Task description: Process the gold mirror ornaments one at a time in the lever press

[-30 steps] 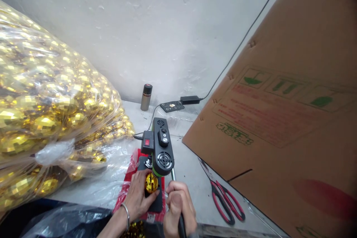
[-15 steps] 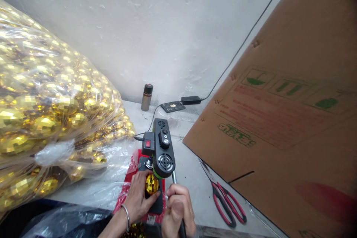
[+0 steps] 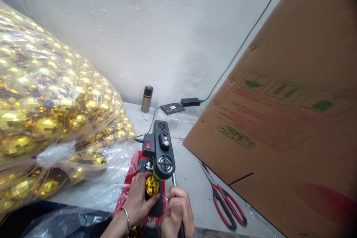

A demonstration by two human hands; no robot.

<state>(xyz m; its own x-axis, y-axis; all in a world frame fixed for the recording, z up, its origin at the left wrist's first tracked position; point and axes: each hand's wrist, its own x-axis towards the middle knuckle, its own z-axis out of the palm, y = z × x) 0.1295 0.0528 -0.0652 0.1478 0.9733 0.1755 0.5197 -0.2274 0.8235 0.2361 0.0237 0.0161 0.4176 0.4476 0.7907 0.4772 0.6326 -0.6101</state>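
Observation:
A small shiny gold faceted ball sits on the dark base of a small black bench machine with round vents and a red switch. My left hand, a silver bangle at its wrist, has its fingers and thumb around the ball, steadying it below the machine's head. My right hand is a fist wrapped round the black grip of the machine's metal lever. The contact between the ball and the head is hidden from above.
A clear plastic bag of gold balls fills the left. A large cardboard box stands at right, red-handled scissors beside it. Behind are a spray can, a black patterned panel and a power adapter. Red plastic lies beneath the machine.
The view has shifted very slightly. Both hands keep the same grips, on the ball and the lever, with no clear movement of the machine.

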